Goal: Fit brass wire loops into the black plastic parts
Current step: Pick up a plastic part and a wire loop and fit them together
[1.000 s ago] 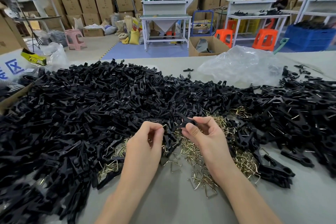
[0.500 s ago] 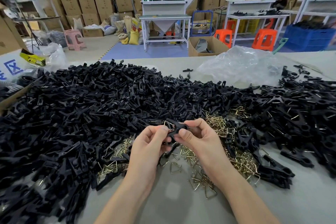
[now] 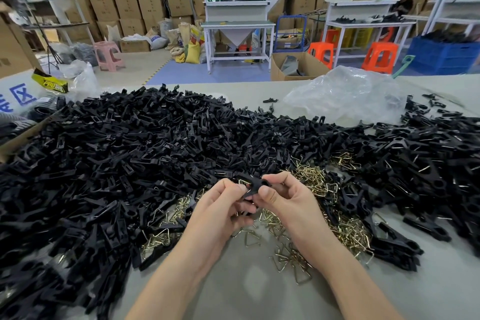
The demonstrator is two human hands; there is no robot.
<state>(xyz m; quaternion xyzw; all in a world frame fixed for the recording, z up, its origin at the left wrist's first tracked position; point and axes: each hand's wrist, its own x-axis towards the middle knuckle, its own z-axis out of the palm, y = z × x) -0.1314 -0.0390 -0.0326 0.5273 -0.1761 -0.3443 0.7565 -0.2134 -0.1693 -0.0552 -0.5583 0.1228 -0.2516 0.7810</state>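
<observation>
Left hand (image 3: 220, 205), right hand (image 3: 283, 200) pinch black part (image 3: 255, 184), brass loop (image 3: 242, 181) at top; likely light, stiff; wire springy, hold mid-body

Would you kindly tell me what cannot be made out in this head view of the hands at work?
1. Head view: whether the loop is seated in the black part; the left hand and right hand cover the joint.
2. Head view: what the plastic bag holds; its crinkled film hides it.
3. Head view: the blue print at left; the frame edge cuts it off.
</observation>
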